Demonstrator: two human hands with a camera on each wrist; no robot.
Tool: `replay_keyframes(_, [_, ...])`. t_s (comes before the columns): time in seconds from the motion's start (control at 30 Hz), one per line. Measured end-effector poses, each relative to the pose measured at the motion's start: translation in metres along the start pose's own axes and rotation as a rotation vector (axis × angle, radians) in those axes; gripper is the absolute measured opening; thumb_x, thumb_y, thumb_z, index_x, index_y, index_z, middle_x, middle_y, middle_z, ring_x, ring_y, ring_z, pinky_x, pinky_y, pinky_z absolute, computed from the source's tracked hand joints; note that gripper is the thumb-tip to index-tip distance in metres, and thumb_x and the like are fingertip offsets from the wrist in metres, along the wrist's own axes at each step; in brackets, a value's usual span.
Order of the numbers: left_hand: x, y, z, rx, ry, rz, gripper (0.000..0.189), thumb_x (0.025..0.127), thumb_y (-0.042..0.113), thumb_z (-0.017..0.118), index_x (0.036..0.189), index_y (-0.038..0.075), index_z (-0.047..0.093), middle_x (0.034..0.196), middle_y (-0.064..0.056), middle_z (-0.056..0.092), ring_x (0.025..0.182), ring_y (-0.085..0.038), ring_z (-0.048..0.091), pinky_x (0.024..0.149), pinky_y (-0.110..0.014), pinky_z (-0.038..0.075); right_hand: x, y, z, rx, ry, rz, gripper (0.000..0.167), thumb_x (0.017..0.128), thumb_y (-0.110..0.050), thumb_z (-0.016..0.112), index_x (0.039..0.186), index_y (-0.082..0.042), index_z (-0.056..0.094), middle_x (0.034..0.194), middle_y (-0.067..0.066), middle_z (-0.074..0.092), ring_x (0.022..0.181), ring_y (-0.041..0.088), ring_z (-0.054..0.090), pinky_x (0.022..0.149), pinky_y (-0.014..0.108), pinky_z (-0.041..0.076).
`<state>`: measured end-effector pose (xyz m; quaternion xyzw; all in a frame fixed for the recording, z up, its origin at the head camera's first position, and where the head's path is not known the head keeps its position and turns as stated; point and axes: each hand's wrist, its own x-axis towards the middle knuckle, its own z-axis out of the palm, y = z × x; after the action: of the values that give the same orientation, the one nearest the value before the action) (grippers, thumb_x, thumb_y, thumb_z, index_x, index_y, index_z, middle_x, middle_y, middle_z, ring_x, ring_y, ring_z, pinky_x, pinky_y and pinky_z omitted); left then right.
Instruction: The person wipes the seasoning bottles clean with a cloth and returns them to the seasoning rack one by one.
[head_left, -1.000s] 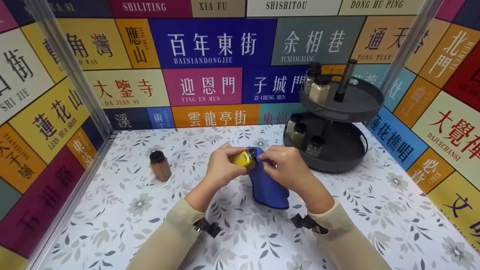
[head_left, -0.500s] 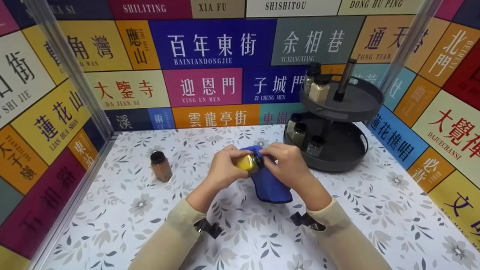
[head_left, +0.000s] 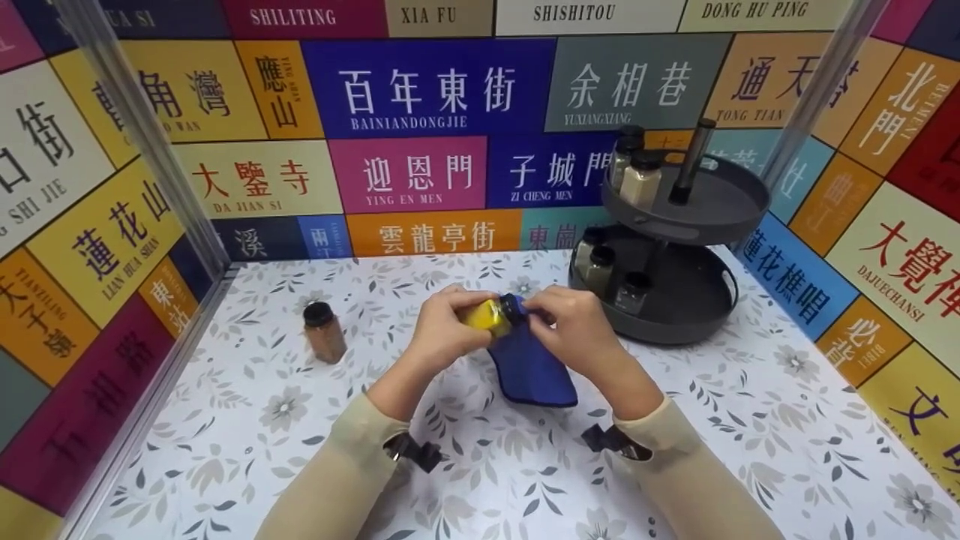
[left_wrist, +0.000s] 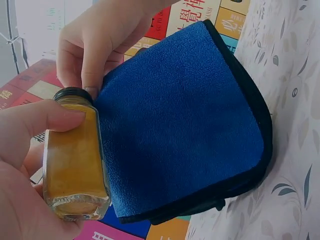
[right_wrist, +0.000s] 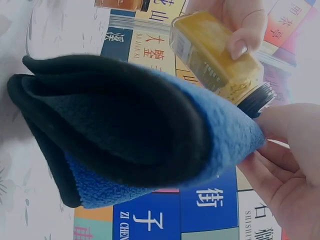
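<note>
My left hand [head_left: 439,330] grips a square glass spice jar [head_left: 486,318] of yellow powder, tilted so its black lid [head_left: 513,308] points toward the right hand. In the left wrist view the thumb lies across the front of the jar [left_wrist: 75,160], just under the lid. My right hand [head_left: 576,326] pinches a blue cloth [head_left: 532,371] with dark edging right beside the lid. The folded cloth [right_wrist: 227,135] hangs down from those fingers, as the right wrist view shows, and its upper part overlaps the jar's far side.
A black-capped jar of orange-brown powder [head_left: 325,339] stands on the flower-patterned table to the left. At the back right is a dark two-tier round rack [head_left: 724,196], holding several jars, among them one with pale contents [head_left: 640,182]. Sign-patterned walls enclose the back and sides.
The cloth, which covered part of the lid a second ago, now leaves the lid showing. Its hanging end has swung a little. Both hands stay in nearly the same place.
</note>
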<state>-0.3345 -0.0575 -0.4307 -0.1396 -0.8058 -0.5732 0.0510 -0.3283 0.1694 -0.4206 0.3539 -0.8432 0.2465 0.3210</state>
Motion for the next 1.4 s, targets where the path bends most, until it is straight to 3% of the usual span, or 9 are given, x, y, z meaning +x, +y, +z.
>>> replay_keyframes(0.3, [0.0019,-0.0021,0.0027,0.031,0.047,-0.025,0.057,0.064,-0.001,0.083,0.117,0.02,0.084,0.105,-0.005,0.069,0.091,-0.019,0.064,0.081,-0.03,0.058,0.0,-0.0049,-0.0031,0.002,0.011,-0.098,0.013,0.083,0.005,0.079,0.092,-0.005,0.08,0.081,0.008,0.075,0.069,0.018,0.07,0.064,0.032,0.061])
replay_keyframes(0.6, [0.0008,-0.0029,0.0025,0.112,0.016,-0.011,0.061,0.063,-0.004,0.085,0.12,0.016,0.083,0.1,-0.005,0.066,0.09,-0.019,0.064,0.083,-0.031,0.059,0.0011,-0.0069,-0.0009,0.01,0.038,-0.157,0.017,0.081,0.007,0.079,0.092,-0.005,0.082,0.083,0.01,0.076,0.077,0.023,0.074,0.072,0.036,0.064])
replay_keyframes(1.0, [-0.0009,-0.002,0.0042,0.127,-0.058,0.032,0.064,0.063,-0.004,0.084,0.122,0.018,0.082,0.1,-0.004,0.067,0.09,-0.018,0.062,0.08,-0.029,0.055,0.0019,-0.0022,-0.001,0.027,0.036,-0.041,0.014,0.088,0.005,0.075,0.095,-0.004,0.082,0.085,0.01,0.078,0.074,0.019,0.073,0.069,0.032,0.064])
replay_keyframes(1.23, [0.0004,-0.0003,-0.0008,0.028,-0.054,0.019,0.062,0.062,-0.005,0.082,0.12,0.017,0.083,0.101,-0.006,0.069,0.088,-0.018,0.062,0.076,-0.026,0.055,0.0009,0.0023,0.0006,0.051,0.012,0.031,0.013,0.087,0.003,0.075,0.095,-0.004,0.082,0.087,0.01,0.079,0.072,0.018,0.073,0.067,0.032,0.063])
replay_keyframes(1.4, [0.0011,0.0012,-0.0008,-0.015,-0.019,-0.014,0.061,0.063,-0.003,0.082,0.12,0.018,0.083,0.104,-0.007,0.069,0.09,-0.018,0.063,0.079,-0.026,0.056,0.0016,0.0009,-0.0007,0.047,0.01,0.019,0.012,0.087,0.003,0.075,0.095,-0.003,0.082,0.086,0.011,0.078,0.071,0.018,0.073,0.065,0.032,0.063])
